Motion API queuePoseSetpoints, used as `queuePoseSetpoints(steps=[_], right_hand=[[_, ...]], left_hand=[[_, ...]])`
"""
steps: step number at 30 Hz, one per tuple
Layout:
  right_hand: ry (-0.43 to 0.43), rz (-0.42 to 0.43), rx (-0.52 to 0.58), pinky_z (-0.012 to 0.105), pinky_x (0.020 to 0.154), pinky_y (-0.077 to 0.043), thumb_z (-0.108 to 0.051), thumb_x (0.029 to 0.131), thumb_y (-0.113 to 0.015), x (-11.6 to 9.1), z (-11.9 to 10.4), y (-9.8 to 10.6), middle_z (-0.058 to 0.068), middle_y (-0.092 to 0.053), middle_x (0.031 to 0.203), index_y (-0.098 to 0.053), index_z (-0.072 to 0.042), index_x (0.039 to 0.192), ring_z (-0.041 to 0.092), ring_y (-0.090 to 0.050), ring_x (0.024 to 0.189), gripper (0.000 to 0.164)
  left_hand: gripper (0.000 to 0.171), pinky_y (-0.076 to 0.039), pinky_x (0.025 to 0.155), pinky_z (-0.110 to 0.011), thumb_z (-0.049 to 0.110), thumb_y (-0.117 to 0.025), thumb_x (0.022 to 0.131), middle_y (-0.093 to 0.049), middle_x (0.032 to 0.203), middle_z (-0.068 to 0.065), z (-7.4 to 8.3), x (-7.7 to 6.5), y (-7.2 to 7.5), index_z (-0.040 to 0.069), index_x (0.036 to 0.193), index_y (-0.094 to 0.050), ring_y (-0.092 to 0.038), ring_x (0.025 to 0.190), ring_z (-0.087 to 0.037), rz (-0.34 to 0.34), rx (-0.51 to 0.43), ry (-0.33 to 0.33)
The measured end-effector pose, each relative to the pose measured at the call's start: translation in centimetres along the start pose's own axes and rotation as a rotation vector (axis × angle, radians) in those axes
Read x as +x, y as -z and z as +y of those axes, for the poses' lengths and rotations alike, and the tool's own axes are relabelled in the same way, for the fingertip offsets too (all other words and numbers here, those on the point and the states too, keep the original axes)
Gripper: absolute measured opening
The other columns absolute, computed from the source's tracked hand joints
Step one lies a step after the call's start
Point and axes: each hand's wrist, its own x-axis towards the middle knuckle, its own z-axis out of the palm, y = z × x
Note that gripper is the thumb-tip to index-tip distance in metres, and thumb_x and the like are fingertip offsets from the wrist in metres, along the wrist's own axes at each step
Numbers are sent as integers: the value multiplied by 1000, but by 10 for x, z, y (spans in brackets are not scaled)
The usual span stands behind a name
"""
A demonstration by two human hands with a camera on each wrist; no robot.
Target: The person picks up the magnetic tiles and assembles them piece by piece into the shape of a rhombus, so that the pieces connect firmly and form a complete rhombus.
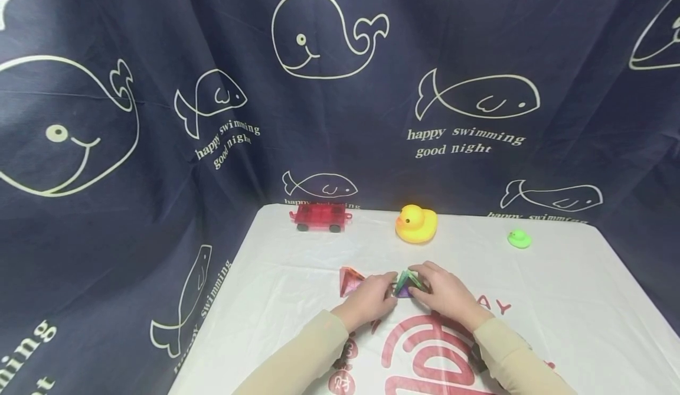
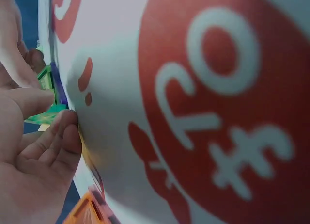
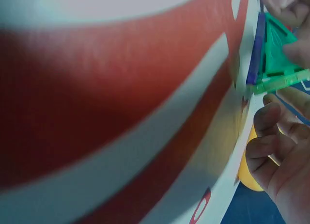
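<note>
A small tent of magnetic tiles (image 1: 405, 283) stands on the white table between the two hands, green sides leaning together over a purple base tile (image 3: 256, 49). My left hand (image 1: 372, 296) is on its left, thumb and fingertips pinching a teal-green tile (image 2: 46, 116) in the left wrist view. From the right, my right hand (image 1: 445, 291) holds a light green tile (image 3: 286, 81) between thumb and fingers. A pink and orange tile pyramid (image 1: 349, 280) sits just left of my left hand, partly hidden by it.
Along the table's back edge are a red see-through wheeled car base (image 1: 320, 216), a yellow rubber duck (image 1: 417, 224) and a small green duck (image 1: 519, 239). Red print marks the white table cover (image 1: 287, 300). A dark blue whale-print curtain (image 1: 340, 123) hangs behind and at the sides.
</note>
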Motion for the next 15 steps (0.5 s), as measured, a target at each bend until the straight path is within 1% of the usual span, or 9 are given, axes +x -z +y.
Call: queuePoseSetpoints(steps=[2, 5, 8, 11, 13, 15], right_hand=[[28, 10, 35, 35, 73, -51, -35, 92, -80, 0, 1, 3, -8, -58, 94, -68, -12, 134, 10, -54, 78, 50], [44, 20, 92, 36, 73, -51, -40, 96, -75, 0, 5, 7, -8, -60, 96, -68, -12, 134, 12, -56, 80, 48], [35, 17, 111, 42, 84, -55, -43, 102, -66, 2, 8, 8, -11, -63, 103, -69, -15, 133, 12, -61, 91, 42], [31, 10, 109, 50, 98, -53, -36, 108, -58, 5, 12, 8, -12, -64, 109, -70, -16, 133, 13, -62, 101, 34], [35, 2, 125, 52, 101, -51, -27, 108, -58, 8, 13, 8, -9, -65, 112, -69, -16, 133, 15, -62, 102, 30], [54, -7, 132, 53, 101, -51, -18, 106, -59, 11, 14, 7, -5, -66, 115, -69, -14, 134, 18, -62, 103, 30]], left_hand=[[56, -44, 61, -17, 15, -69, 95, -53, 75, 13, -3, -6, 6, 3, 148, -54, -50, 63, -1, 23, -14, -10], [50, -46, 64, -17, 14, -69, 97, -58, 80, 14, -8, -13, 20, 6, 144, -59, -51, 65, 1, 93, -30, -38], [42, -48, 70, -17, 13, -68, 97, -62, 88, 13, -16, -18, 37, 9, 138, -64, -52, 70, 3, 190, -37, -74], [36, -50, 72, -21, 11, -67, 96, -65, 94, 10, -27, -21, 54, 10, 133, -67, -53, 72, 0, 291, -34, -90], [34, -51, 75, -25, 9, -66, 95, -65, 96, 8, -35, -23, 63, 11, 129, -69, -54, 74, -3, 355, -17, -80], [33, -52, 77, -28, 6, -67, 93, -64, 98, 6, -44, -25, 70, 11, 126, -70, -55, 77, -6, 400, 4, -61]])
